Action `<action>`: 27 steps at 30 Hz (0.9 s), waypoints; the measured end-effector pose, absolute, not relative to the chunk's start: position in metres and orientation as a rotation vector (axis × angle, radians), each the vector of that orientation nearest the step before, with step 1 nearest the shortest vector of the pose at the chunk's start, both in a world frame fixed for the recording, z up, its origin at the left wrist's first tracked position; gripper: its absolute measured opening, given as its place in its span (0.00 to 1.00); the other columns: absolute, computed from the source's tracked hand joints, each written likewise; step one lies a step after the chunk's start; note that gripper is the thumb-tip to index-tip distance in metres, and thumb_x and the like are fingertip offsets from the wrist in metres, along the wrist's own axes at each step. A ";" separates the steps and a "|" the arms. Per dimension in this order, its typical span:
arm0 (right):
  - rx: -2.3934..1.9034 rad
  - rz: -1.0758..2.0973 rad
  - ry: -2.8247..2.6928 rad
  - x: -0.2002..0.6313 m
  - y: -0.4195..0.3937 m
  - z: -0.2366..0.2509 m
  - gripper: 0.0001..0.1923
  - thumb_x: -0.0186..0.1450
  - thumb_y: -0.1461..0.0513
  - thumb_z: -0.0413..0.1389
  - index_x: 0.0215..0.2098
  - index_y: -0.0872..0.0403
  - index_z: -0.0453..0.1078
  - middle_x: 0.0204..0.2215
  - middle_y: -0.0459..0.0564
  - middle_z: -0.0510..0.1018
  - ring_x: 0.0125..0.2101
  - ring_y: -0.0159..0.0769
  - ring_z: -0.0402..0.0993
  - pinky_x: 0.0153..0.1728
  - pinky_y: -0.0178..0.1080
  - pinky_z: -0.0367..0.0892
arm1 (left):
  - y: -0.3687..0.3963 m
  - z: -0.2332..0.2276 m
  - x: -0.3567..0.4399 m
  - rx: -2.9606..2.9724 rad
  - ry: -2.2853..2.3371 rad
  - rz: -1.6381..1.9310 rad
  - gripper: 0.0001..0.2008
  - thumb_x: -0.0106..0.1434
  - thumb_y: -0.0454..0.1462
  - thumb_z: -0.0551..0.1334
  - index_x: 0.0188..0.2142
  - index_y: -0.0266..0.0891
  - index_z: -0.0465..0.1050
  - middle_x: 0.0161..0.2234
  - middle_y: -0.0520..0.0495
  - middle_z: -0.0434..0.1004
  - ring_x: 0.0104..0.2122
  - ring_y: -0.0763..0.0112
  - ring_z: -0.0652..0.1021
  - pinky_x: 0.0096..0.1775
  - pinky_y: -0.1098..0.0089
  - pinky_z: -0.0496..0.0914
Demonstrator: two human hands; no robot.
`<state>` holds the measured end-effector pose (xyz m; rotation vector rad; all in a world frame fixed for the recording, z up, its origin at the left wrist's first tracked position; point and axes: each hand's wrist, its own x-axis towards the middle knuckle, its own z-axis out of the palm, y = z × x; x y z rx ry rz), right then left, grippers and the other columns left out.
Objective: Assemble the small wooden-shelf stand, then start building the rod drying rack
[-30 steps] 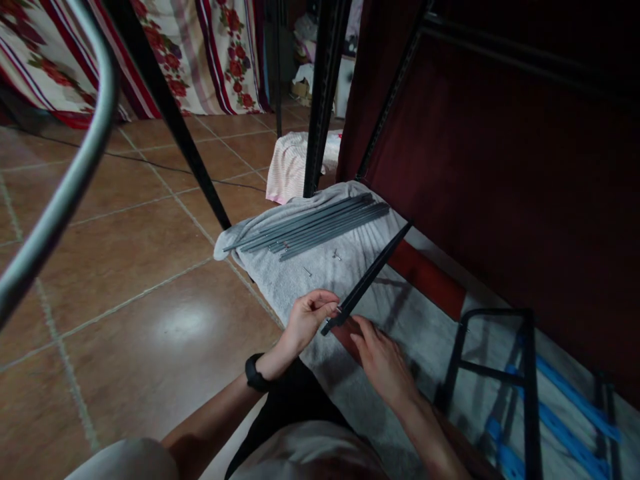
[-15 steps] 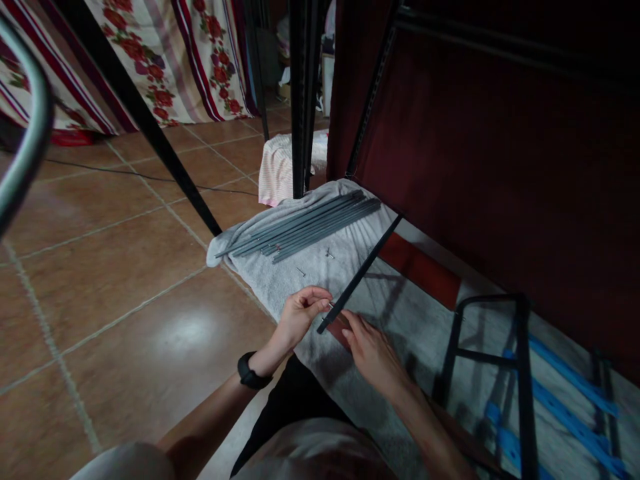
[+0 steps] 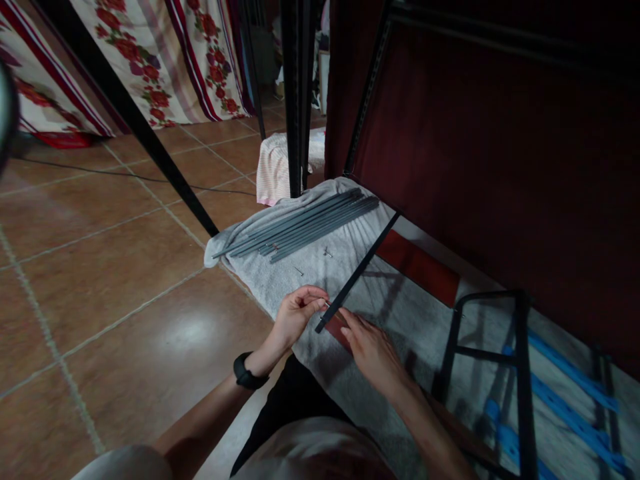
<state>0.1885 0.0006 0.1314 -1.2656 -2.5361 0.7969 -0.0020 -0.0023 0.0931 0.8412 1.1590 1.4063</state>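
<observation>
In the head view, a black slotted bar [image 3: 357, 272] lies at a slant over a grey towel [image 3: 320, 267] spread on the tiled floor [image 3: 125, 267]. Its long axis runs from the near end, right at the hands, up and away to the right toward the foot of a dark red panel [image 3: 475, 147].

The left hand [image 3: 296, 315] sits just left of the bar's near end, thumb and fingertips pinched shut on what looks like a small screw [image 3: 327, 305] – too small to be sure – held against the bar's side. The right hand [image 3: 373, 350] lies just right of that same end, fingers loosely extended and mostly flat, its fingertips touching the bar's tip; whether it actually grips the bar I cannot tell. Both hands are about equally near the end.

Beyond the bar's near end, farther up the towel, lies a bundle of grey rods [image 3: 300, 225], with two loose screws [image 3: 327, 253] between the bundle and the bar.

Against the frame a second ago, the hands and bar hold the same arrangement – only the camera has shifted, so that everything sits slightly left and higher.
</observation>
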 end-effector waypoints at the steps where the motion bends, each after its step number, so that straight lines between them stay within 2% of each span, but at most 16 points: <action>1: -1.262 0.802 -2.534 0.188 0.000 0.132 0.23 0.71 0.64 0.43 0.64 0.52 0.58 0.54 0.53 0.74 0.52 0.37 0.73 0.52 0.41 0.68 | -0.003 0.093 -0.001 0.835 1.167 1.411 0.10 0.54 0.39 0.70 0.33 0.36 0.76 0.29 0.48 0.80 0.29 0.72 0.78 0.35 0.72 0.73; 9: -1.246 0.822 -2.525 0.189 -0.001 0.130 0.24 0.71 0.64 0.44 0.64 0.49 0.57 0.54 0.51 0.74 0.51 0.36 0.73 0.51 0.40 0.68 | -0.008 0.092 0.001 0.867 1.182 1.450 0.09 0.56 0.40 0.70 0.33 0.36 0.76 0.30 0.48 0.80 0.30 0.71 0.79 0.36 0.72 0.73; 20: -1.242 0.849 -2.488 0.190 0.000 0.132 0.23 0.71 0.64 0.43 0.63 0.49 0.59 0.53 0.50 0.75 0.51 0.35 0.73 0.49 0.39 0.70 | -0.001 0.090 -0.012 1.149 1.202 1.319 0.10 0.59 0.43 0.67 0.33 0.37 0.77 0.29 0.47 0.79 0.31 0.70 0.78 0.35 0.73 0.72; 27: -1.239 0.858 -2.478 0.190 -0.001 0.132 0.25 0.69 0.65 0.45 0.64 0.48 0.59 0.54 0.50 0.75 0.52 0.35 0.73 0.50 0.39 0.70 | 0.000 0.094 -0.017 1.385 1.216 1.311 0.11 0.63 0.43 0.63 0.32 0.38 0.79 0.31 0.45 0.78 0.33 0.69 0.78 0.37 0.72 0.71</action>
